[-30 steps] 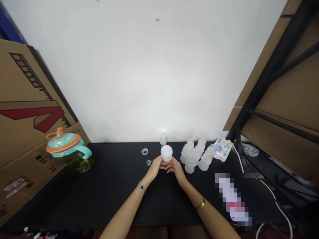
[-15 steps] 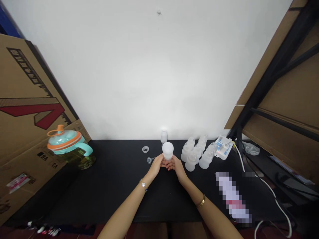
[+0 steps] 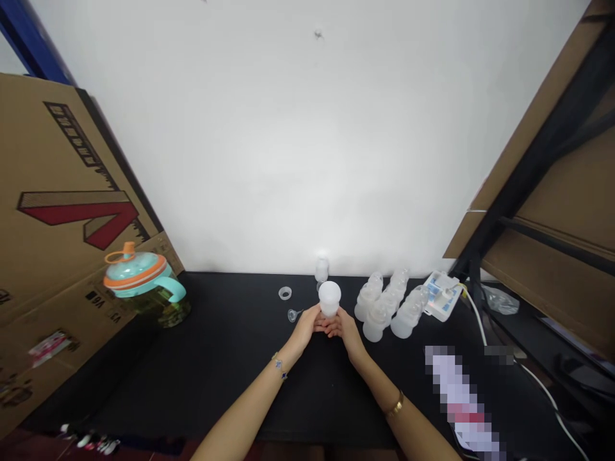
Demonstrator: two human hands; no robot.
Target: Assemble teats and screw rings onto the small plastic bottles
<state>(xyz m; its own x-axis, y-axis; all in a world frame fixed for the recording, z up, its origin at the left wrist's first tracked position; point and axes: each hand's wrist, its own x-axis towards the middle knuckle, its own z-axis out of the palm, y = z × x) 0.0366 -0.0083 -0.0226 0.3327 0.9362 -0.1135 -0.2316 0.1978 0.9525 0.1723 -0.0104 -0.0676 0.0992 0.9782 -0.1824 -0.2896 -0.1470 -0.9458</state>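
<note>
Cupping a frosted white plastic cup (image 3: 329,299) in your left hand (image 3: 304,327) and right hand (image 3: 346,330), grip pressed together around it, just left of frosted plastic bottles (image 3: 368,302) on the black worktop (image 3: 216,358)

A brown corrugated cardboard carton (image 3: 52,166) carries a large red angular printed mark (image 3: 79,221), unreadable as text. Small black characters (image 3: 95,296) on its lower face are unclear. Opposite the carton, a pixelated packet (image 3: 459,397) is illegible.
</note>
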